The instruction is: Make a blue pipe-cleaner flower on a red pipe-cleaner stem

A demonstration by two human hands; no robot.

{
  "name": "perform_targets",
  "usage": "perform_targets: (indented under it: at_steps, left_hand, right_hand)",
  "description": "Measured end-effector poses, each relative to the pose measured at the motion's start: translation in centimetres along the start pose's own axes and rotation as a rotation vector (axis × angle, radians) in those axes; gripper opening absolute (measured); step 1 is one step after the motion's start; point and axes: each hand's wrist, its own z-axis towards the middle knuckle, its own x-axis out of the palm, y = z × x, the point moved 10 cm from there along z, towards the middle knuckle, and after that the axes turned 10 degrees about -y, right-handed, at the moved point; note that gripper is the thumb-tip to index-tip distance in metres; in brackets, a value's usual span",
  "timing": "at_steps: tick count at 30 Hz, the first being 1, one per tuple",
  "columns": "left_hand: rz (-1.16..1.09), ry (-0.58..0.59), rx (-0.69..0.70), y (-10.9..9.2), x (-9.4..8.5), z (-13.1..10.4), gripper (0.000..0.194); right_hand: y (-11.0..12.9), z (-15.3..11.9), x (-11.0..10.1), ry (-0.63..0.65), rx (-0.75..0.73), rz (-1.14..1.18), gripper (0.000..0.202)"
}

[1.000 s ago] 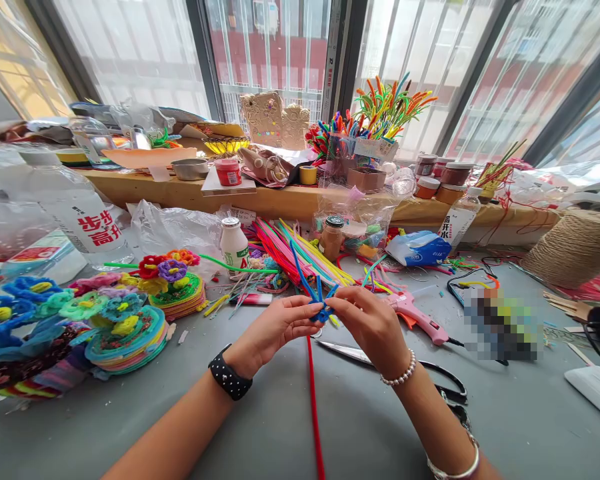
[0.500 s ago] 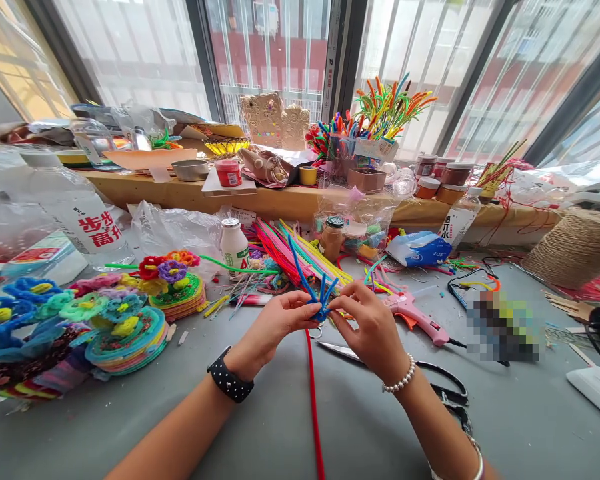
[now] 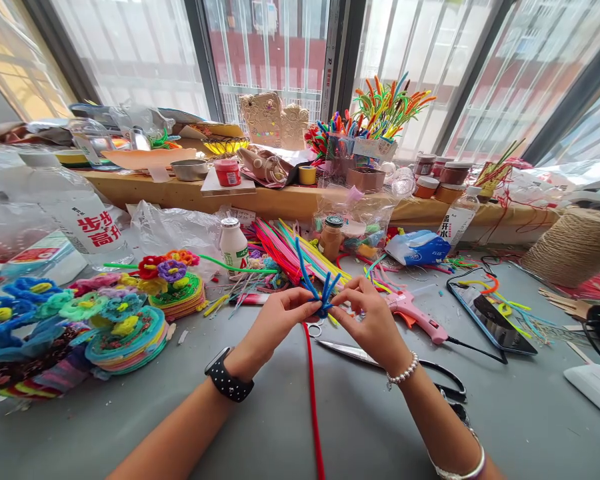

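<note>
Your left hand (image 3: 277, 323) is narrowed to a pinch between thumb and fingers on the blue pipe-cleaner piece (image 3: 325, 309), gripping its gathered base from the left. Your right hand (image 3: 367, 317) closes thumb and forefinger on the same base from the other side, the remaining fingers bent. Held this way, the blue strands spread upward, clear of both palms, probably so that you can see how each one stands while the base stays steady. The piece is in the air between your hands, above the bench (image 3: 265, 427), in the middle of your view, which likely suits close finger work

Below it, a red stem (image 3: 312, 393) lies lengthwise between your forearms. The scissors (image 3: 350, 352) lie partly hidden under your right wrist, and the pink glue gun (image 3: 420, 318) rests just beyond that hand with its handle angled to the right; both seem placed for an easy right-hand reach. The loose pipe-cleaner bundle (image 3: 287, 257) lies farther back, perhaps to leave the front area free for working, while the fuzzy flowers (image 3: 125, 325) sit grouped at your left, well apart from your fingers
</note>
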Motion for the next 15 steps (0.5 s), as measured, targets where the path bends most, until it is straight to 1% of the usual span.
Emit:
perform_targets:
  at_steps: [4, 8, 12, 15]
  left_hand:
    - [-0.039, 0.007, -0.035, 0.2, 0.1, 0.0, 0.018]
    - [-0.035, -0.017, -0.025, 0.0, -0.2, 0.0, 0.018]
    - [0.011, -0.023, 0.018, -0.2, -0.2, 0.0, 0.017]
    - [0.074, -0.030, 0.098, -0.8, -0.1, -0.1, 0.015]
  right_hand:
    - [0.3, 0.0, 0.0, 0.012, -0.056, 0.011, 0.003]
    - [0.2, -0.1, 0.0, 0.008, -0.051, 0.029, 0.004]
    - [-0.2, -0.1, 0.2, 0.021, 0.019, 0.092, 0.004]
    - [-1.3, -0.1, 0.6, 0.040, 0.153, 0.179, 0.009]
